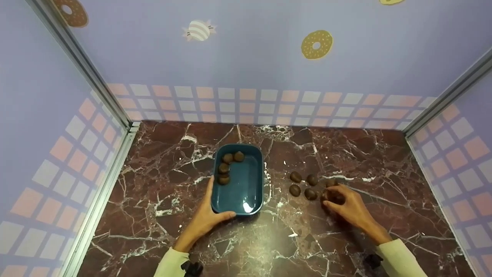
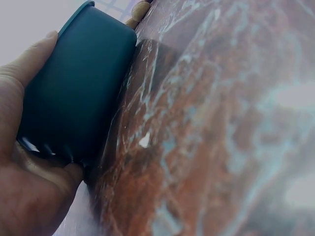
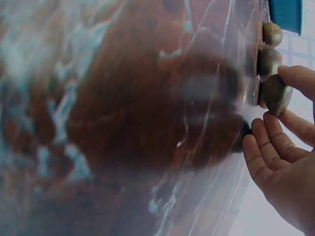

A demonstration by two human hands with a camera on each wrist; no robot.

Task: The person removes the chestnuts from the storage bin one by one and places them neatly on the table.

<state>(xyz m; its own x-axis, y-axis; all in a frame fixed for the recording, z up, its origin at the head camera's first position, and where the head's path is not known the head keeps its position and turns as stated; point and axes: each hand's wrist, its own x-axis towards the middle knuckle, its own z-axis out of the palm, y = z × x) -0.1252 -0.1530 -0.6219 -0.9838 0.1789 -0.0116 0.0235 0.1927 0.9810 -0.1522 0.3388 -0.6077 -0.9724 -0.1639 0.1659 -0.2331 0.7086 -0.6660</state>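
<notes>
A deep teal rectangular dish (image 1: 237, 200) stands on the marbled surface. My left hand (image 1: 209, 215) grips its near left corner, fingers along the left side and thumb at the near end. Several brown chestnuts (image 1: 224, 168) sit inside, along the dish's left and far sides. To the right, my right hand (image 1: 349, 204) pinches a chestnut (image 3: 277, 94) between thumb and index finger, with the other fingers loosely bent. More loose chestnuts (image 1: 295, 190) lie just left of that hand, and one (image 1: 331, 182) is partly hidden behind its fingers.
The dark red marbled tabletop (image 1: 169, 154) is bounded by a patterned back wall (image 1: 261, 69) and side walls. Metal strips (image 1: 105, 188) run along the left edge and up the corners.
</notes>
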